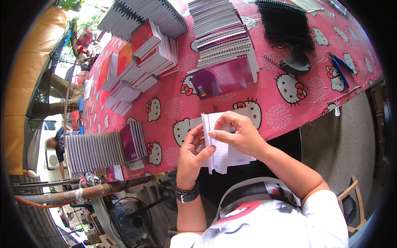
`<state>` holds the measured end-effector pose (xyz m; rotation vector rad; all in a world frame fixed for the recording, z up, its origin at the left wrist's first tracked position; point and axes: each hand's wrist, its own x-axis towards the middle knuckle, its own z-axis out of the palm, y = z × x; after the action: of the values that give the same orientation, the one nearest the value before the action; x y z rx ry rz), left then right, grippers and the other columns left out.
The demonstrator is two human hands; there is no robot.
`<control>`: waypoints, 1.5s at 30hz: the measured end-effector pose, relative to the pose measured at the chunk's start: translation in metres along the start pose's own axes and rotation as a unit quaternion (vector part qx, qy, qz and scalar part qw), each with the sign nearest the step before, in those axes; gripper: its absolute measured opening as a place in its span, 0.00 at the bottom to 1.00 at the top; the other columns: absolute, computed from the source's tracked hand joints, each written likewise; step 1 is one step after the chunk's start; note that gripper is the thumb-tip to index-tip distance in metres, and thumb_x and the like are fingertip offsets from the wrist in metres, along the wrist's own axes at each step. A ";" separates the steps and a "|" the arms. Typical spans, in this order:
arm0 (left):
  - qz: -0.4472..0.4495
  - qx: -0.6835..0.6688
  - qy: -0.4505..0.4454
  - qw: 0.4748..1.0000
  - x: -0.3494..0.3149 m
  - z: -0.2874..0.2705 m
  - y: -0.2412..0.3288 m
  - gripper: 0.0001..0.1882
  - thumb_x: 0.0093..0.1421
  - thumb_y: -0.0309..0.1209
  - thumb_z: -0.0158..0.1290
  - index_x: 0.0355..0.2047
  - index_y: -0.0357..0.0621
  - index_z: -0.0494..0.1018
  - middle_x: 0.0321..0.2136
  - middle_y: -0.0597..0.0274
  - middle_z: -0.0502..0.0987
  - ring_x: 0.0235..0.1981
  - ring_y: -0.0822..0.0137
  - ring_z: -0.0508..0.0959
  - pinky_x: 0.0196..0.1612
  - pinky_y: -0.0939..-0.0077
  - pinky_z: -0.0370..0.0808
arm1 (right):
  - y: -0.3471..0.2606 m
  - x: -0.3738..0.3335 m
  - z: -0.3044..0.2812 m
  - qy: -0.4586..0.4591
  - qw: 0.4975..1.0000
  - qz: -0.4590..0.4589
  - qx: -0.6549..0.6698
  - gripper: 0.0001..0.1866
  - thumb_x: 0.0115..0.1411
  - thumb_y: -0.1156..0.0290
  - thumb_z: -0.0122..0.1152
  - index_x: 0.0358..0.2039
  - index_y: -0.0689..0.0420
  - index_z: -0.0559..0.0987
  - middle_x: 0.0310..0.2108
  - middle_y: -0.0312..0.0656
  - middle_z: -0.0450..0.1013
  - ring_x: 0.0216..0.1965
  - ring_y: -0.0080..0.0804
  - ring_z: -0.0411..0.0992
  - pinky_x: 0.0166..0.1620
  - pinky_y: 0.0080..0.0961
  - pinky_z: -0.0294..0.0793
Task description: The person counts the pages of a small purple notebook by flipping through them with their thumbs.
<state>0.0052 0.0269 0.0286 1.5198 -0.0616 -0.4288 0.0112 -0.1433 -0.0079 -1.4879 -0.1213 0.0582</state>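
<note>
A small bundle of white lined sheets (219, 156) stands partly folded in front of me at the table's near edge. My left hand (192, 155) grips its left side, thumb on the front and fingers behind. With thumb and fingertips curled together, my right hand (242, 134) pinches the upper part of the same sheets. More lined paper (244, 158) lies under and behind the bundle, partly covered by my hands. Just beyond is a row of punched notebooks with a purple cover (225, 80) at its front.
Red-covered books (144, 39) and spiral-bound stacks (165, 18) stand at the far left. Spiral notebooks (95, 151) line the near left edge. Black binding coils (285, 25), a black curved object (295, 63) and blue-handled pliers (341, 70) lie right. A fan (130, 219) stands below the table.
</note>
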 end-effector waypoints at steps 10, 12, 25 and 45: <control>0.009 0.024 -0.009 1.000 0.000 0.003 0.002 0.33 0.49 0.26 0.60 0.55 0.37 0.59 0.49 0.56 0.68 0.49 0.67 0.69 0.50 0.72 0.69 | -0.003 0.002 0.003 0.023 0.999 0.022 -0.030 0.21 0.44 0.58 0.72 0.22 0.58 0.70 0.22 0.33 0.67 0.25 0.16 0.62 0.27 0.17 0.62; 0.011 0.033 -0.002 0.999 -0.001 0.003 0.001 0.33 0.49 0.26 0.60 0.55 0.37 0.60 0.48 0.55 0.68 0.48 0.67 0.70 0.49 0.73 0.70 | -0.003 0.002 0.004 0.018 0.999 0.029 -0.027 0.20 0.45 0.59 0.72 0.23 0.59 0.71 0.22 0.33 0.67 0.25 0.16 0.63 0.28 0.17 0.63; 0.040 0.251 0.183 0.950 -0.004 -0.029 0.004 0.31 0.53 0.36 0.59 0.55 0.37 0.62 0.50 0.52 0.68 0.47 0.69 0.70 0.44 0.76 0.70 | -0.005 -0.006 -0.004 0.029 0.999 0.032 0.014 0.11 0.53 0.71 0.61 0.34 0.65 0.75 0.29 0.41 0.70 0.30 0.23 0.69 0.35 0.21 0.69; 0.010 0.040 -0.011 0.999 0.001 0.007 0.000 0.39 0.48 0.36 0.61 0.57 0.36 0.57 0.54 0.51 0.62 0.52 0.62 0.67 0.53 0.66 0.65 | 0.001 -0.007 -0.004 -0.025 0.995 0.051 0.078 0.20 0.52 0.57 0.65 0.33 0.63 0.76 0.26 0.37 0.71 0.27 0.19 0.68 0.30 0.20 0.68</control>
<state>0.0045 0.0203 0.0291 1.5923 -0.1131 -0.4309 0.0044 -0.1479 -0.0093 -1.3365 -0.0799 0.1834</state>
